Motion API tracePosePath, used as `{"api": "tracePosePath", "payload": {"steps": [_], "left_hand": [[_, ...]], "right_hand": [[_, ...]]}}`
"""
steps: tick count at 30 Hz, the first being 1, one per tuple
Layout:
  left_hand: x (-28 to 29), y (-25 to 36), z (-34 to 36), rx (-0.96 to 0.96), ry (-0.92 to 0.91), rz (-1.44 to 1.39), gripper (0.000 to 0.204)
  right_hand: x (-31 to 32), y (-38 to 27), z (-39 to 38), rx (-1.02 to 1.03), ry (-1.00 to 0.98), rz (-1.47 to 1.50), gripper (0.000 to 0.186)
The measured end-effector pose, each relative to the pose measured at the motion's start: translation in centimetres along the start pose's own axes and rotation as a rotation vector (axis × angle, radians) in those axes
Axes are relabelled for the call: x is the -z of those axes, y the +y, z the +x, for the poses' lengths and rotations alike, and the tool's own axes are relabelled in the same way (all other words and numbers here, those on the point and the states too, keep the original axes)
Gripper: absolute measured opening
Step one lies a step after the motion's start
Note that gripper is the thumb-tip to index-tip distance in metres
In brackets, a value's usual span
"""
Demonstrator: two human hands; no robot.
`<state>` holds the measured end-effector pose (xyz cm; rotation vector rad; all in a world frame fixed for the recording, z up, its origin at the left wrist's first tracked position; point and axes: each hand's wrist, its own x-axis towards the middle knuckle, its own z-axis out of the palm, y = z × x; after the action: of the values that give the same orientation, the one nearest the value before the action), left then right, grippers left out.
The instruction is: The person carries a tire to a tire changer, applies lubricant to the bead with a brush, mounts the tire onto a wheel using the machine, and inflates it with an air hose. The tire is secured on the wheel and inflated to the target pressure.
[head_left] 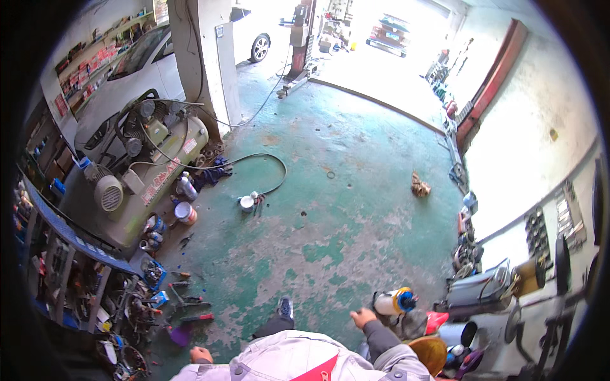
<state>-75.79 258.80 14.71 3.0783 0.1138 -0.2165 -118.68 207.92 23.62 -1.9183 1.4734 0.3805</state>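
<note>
I am standing on a worn green workshop floor (356, 216), looking down over my grey jacket. My left hand (201, 354) hangs at my side near the lower edge, fingers curled, with nothing seen in it. My right hand (363, 316) is out in front at hip height, empty, close to a white and yellow jug with a blue cap (394, 301). My shoe (285, 308) shows between my hands.
A large air compressor (143, 174) stands at left, its black hose (254, 166) looping across the floor to a small spray gun (249, 202). Cans, tools and shelves crowd the left side. Containers and a workbench line the right wall. A white car (152, 63) is parked at the back.
</note>
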Motion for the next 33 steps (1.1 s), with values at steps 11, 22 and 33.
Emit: {"api": "tracePosePath", "payload": {"steps": [11, 22, 33], "left_hand": [[5.7, 62.2, 10.6, -0.824, -0.174, -0.711, 0.02], [4.9, 90.4, 7.3, -0.602, -0.44, -0.515, 0.028], [-4.4, 114.7, 16.1, -0.427, -0.379, -0.222, 0.028]], "right_hand": [[-1.3, 18.9, 11.7, -0.401, -0.131, -0.085, 0.046], [33.0, 10.0, 53.0, -0.252, 0.158, 0.166, 0.071], [65.9, 2.2, 84.4, -0.115, 0.438, 0.54, 0.035]]}}
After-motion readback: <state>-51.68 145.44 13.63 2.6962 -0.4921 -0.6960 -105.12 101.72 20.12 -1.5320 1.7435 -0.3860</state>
